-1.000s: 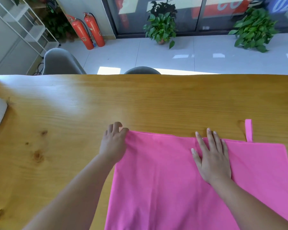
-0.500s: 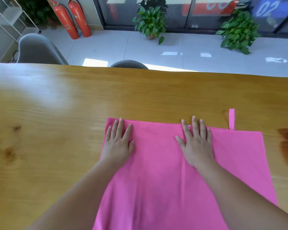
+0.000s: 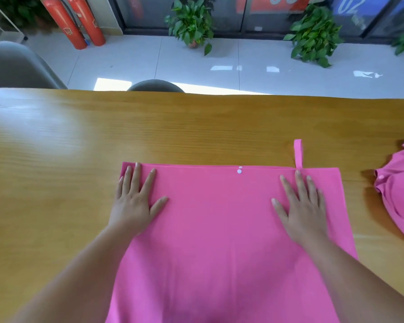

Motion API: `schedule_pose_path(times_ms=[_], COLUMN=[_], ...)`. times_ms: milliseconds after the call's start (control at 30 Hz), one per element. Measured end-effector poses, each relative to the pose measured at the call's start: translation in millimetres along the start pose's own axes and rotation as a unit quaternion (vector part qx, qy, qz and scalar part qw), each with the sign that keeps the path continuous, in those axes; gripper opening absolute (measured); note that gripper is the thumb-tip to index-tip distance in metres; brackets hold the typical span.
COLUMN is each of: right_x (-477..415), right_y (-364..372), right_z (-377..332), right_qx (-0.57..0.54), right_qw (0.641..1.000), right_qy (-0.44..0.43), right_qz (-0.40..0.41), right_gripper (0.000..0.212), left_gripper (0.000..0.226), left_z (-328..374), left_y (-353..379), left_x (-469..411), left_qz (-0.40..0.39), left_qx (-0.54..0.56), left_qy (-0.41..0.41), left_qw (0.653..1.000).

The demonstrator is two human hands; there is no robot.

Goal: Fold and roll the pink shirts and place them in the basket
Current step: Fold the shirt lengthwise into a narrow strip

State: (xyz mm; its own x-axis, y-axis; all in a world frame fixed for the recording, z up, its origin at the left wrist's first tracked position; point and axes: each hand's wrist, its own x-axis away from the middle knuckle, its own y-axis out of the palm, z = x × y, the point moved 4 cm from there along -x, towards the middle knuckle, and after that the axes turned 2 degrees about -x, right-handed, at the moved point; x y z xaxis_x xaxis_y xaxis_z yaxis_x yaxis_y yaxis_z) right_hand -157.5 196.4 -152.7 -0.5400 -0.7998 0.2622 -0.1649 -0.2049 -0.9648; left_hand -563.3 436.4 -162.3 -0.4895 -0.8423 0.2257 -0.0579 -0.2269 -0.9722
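Wooden table (image 3: 79, 159) fills the view, with tiled floor behind it. We see the left hand (image 3: 133, 201) palm down on the far left corner of the pink shirt (image 3: 219, 229), fingers straight and spread, thumb out to the right, gripping nothing. The right hand (image 3: 301, 206) takes the same pose near the far right corner, fingers straight and pointing away from us, pressing the fabric. Both forearms enter from the bottom corners and cover parts of the shirt's sides. Its near end is cut off by the frame, so we cannot tell its full length. It lies flat on the table before us, long axis near to far, straight far edge running left to right. White buttons (image 3: 239, 170) sit mid far edge. A narrow pink strip (image 3: 298, 152) sticks out past that edge, just beyond the right fingertips. A second pink shirt (image 3: 401, 187), crumpled, lies apart at right, partly cut off. Beyond the table are a grey chair (image 3: 16, 66), red fire extinguishers (image 3: 79, 22) and potted plants (image 3: 191, 22).
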Motion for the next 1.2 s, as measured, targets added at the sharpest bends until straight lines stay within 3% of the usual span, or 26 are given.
schedule_pose_path(times_ms=[200,333,400,533,633,767,867,933,1067,1133,1200], right_x=[-52,1,31,56,45,-7,-28,-15,50,76,89], right_y=[-30,-11,6,13,9,-3,-19,-21,9,23,30], right_z=[-35,-112,-117,-26,27,32,5,-37,-137,-138,-94], right_qx=[-0.009,-0.025,-0.020,-0.032,-0.027,-0.012,-0.001,-0.004,-0.017,-0.013,-0.016], right_qw=[0.999,0.997,0.993,0.999,0.998,0.997,0.995,0.998,0.995,0.992,0.996], right_qy=[0.049,-0.074,-0.114,-0.004,0.056,0.057,0.086,0.059,-0.093,-0.123,-0.088], right_qz=[-0.010,0.002,-0.003,0.010,-0.005,-0.040,-0.048,-0.023,-0.025,-0.022,-0.009], right_gripper=[0.074,0.072,0.072,0.074,0.081,0.085,0.080,0.077,0.076,0.075,0.075], left_gripper=[0.086,0.080,0.077,0.080,0.087,0.094,0.086,0.078,0.076,0.077,0.079], left_z=[26,97,109,34,-6,-10,15,55,129,120,81], left_y=[-33,-19,-1,11,6,1,-17,-23,6,21,26], left_x=[-61,-21,21,72,64,9,-22,-18,46,79,99], left_qz=[-0.068,-0.033,-0.023,-0.001,-0.009,-0.040,-0.069,-0.054,-0.040,-0.032,-0.019], left_qx=[-0.087,-0.020,0.000,0.010,0.004,-0.050,-0.069,-0.058,0.006,0.002,0.010], left_qy=[-0.058,0.020,0.060,-0.013,-0.009,-0.023,-0.043,0.000,0.085,0.081,0.041], left_qw=[0.992,0.999,0.998,1.000,1.000,0.998,0.994,0.997,0.996,0.996,0.999])
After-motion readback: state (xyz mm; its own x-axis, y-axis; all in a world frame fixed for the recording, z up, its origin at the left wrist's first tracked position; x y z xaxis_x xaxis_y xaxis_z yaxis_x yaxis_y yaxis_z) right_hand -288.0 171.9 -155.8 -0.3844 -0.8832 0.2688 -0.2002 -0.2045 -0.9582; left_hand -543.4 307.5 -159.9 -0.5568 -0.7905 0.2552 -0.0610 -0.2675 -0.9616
